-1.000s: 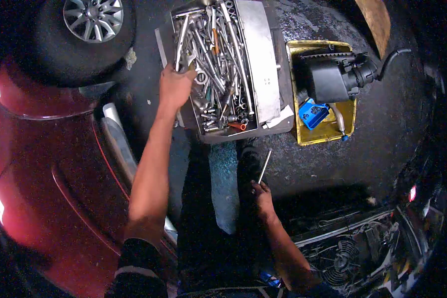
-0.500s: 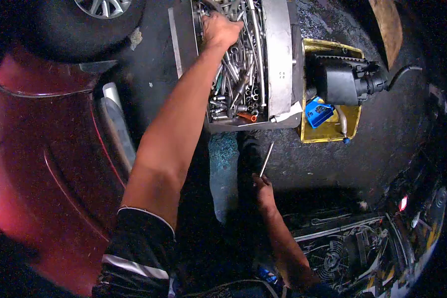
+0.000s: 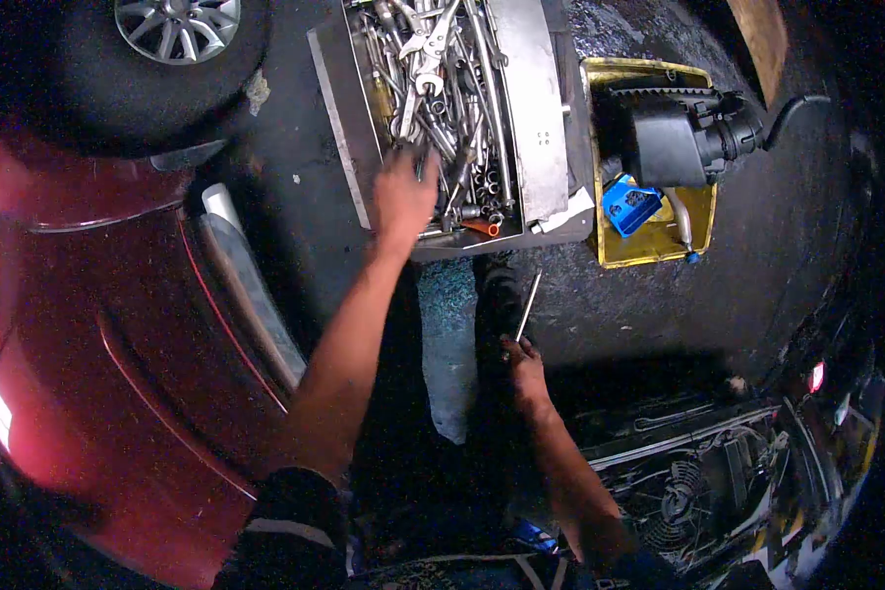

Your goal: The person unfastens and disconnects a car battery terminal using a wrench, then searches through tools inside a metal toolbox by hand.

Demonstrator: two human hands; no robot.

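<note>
My left hand (image 3: 406,200) is over the near left part of a metal toolbox (image 3: 546,108). Motion blurs its fingers, which point down among the tools, so I cannot tell whether they hold anything. Heaped inside the box are wrenches (image 3: 429,87), sockets (image 3: 487,182) and long bars. An orange-ended tool (image 3: 480,227) lies in the box's near corner. Lower down, my right hand (image 3: 523,366) is closed around one end of a thin, shiny metal rod (image 3: 529,305). The rod slants up and slightly right; its gripped end is hidden.
Right of the toolbox, a yellow tray (image 3: 647,258) carries a black plastic housing (image 3: 659,138) and a blue container (image 3: 631,205). A red car (image 3: 118,344) fills the left, with a wheel (image 3: 177,25) above it. A dark assembly with a fan (image 3: 678,497) is at lower right.
My left hand has come back from the far part of the toolbox to its near left side, uncovering the wrenches there. My right hand still holds the rod. The view has shifted slightly.
</note>
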